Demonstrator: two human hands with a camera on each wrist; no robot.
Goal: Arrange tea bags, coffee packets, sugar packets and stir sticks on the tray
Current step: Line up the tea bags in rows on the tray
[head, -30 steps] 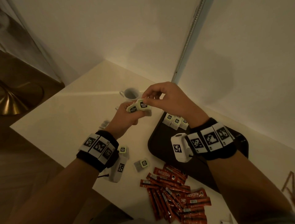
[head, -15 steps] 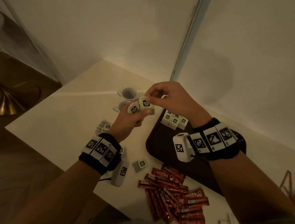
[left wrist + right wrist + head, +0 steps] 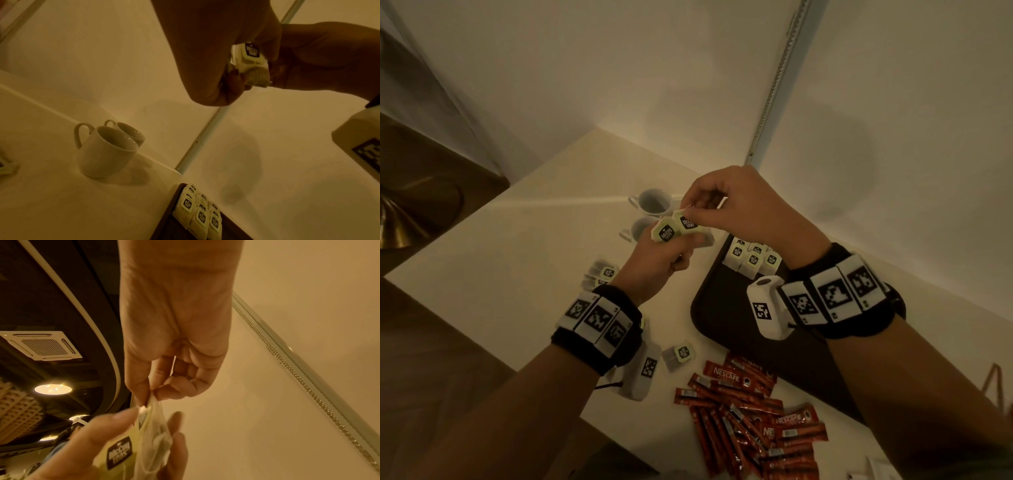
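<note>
Above the cream table (image 3: 493, 274), our left hand (image 3: 657, 260) grips pale-green paper-tagged tea bags (image 3: 666, 233); our right hand (image 3: 739, 209) pinches 1.

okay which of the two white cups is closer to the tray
The front cup, the one partly hidden behind the left hand in the head view; the other cup stands behind it, farther from the tray.

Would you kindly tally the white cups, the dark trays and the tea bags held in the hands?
White cups: 2
Dark tray: 1
Held tea bags, gripped between the left hand and the right hand: 2
Total: 5
</note>
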